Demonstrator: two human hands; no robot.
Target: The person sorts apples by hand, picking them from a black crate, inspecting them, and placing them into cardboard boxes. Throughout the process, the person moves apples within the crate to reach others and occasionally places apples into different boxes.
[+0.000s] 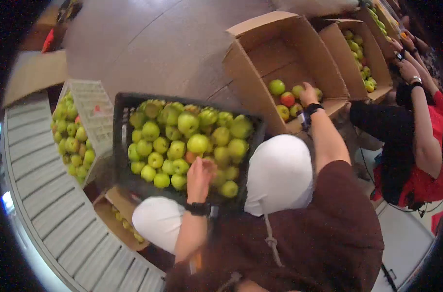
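A black plastic crate (115,146) full of green apples (155,159) stands in front of my knees. My left hand (201,179) is over the apples in the crate, fingers loosely bent and apart, just below a large green apple (198,143). No apple shows within that hand. To the right, my right hand (308,95) reaches into an open cardboard box (250,73), its fingers bent around a yellow-green apple (297,91) that they partly cover. Next to it lie a green apple (277,87), a red apple (287,99) and a few others.
At left, a light plastic crate (92,114) of apples stands beside a grey roller conveyor (61,204). Below it is a cardboard box (119,204) with some apples. Another apple box (328,36) stands at right, near a person in red and black (421,136).
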